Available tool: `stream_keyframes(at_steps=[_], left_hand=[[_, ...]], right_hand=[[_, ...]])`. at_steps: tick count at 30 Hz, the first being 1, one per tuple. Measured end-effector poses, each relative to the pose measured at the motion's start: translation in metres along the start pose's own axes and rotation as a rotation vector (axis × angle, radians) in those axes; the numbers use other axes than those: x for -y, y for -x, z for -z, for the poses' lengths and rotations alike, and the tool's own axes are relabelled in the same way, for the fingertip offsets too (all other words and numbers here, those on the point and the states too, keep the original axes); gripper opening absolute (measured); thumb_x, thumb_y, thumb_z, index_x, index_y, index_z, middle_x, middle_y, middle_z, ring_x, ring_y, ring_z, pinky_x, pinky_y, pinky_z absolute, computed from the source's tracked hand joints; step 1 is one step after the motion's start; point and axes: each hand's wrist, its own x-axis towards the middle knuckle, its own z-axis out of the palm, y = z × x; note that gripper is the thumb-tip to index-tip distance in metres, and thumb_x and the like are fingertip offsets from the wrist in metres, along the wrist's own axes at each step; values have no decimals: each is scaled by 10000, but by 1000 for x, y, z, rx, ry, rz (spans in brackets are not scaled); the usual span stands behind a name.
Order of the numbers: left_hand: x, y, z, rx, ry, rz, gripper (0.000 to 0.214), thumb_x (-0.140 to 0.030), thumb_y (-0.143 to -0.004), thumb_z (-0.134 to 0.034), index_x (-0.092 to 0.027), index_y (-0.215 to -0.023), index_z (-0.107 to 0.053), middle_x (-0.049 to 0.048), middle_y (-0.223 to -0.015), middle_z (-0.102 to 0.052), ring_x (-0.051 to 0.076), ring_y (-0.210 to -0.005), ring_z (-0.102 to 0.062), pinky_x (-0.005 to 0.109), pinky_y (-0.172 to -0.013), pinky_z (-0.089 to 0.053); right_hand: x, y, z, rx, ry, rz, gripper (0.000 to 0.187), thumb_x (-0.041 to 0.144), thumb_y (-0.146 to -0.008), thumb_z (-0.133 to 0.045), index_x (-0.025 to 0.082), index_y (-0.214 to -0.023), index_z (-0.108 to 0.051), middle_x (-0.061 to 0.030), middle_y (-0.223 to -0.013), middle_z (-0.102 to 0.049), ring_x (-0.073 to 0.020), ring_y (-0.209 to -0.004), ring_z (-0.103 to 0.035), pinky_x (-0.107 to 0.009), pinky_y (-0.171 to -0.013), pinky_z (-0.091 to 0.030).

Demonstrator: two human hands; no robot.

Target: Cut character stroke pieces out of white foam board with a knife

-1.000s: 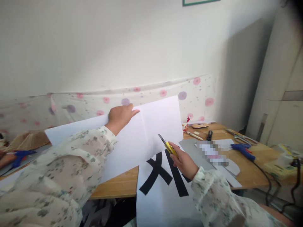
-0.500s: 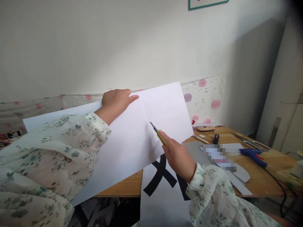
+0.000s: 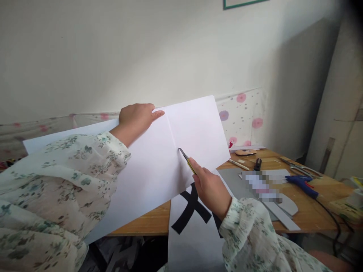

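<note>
My left hand (image 3: 137, 119) grips the top edge of a large white board (image 3: 141, 173), thumb on the near face and the other fingers hidden behind it. The board is held up at a slant, with a straight crease or cut line running down from near the thumb. In my right hand (image 3: 212, 189) is a yellow utility knife (image 3: 191, 164), its blade out and its tip at the board's face by the lower part of that line. Below the board, a white sheet with a bold black figure (image 3: 193, 207) hangs past the table's front edge, partly covered by the board and my right hand.
On the wooden table (image 3: 141, 223) to the right lie a blue glue gun (image 3: 302, 185) with a black cord, scissors (image 3: 300, 168), a pencil-like stick (image 3: 238, 164), a computer mouse (image 3: 245, 152) and white cut pieces (image 3: 286, 219) on a grey sheet. A wall stands close behind.
The knife tip has shifted very slightly down along the line on the board. My left hand keeps its hold at the top edge, and the whole view has moved a little.
</note>
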Motion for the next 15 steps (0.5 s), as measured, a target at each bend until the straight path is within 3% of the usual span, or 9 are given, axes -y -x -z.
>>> stream_keyframes(at_steps=[9, 15], left_hand=[[5, -3, 5, -25, 50, 21, 573, -708, -837, -319, -240, -774, -645, 102, -817, -681, 301, -772, -615, 360, -618, -356], [8, -5, 8, -44, 59, 60, 591, -710, -843, -302, -221, -722, -612, 73, -740, -626, 229, -711, -558, 334, -612, -310]], right_hand=[[-2, 17, -13, 90, 101, 19, 586, 148, -947, -375, 191, -1521, -266, -118, -946, -678, -256, -736, -670, -334, -633, -467], [-9, 36, -30, 211, 127, -6, 589, 139, -945, -377, 185, -1521, -262, -112, -947, -677, -244, -728, -670, -311, -598, -450]])
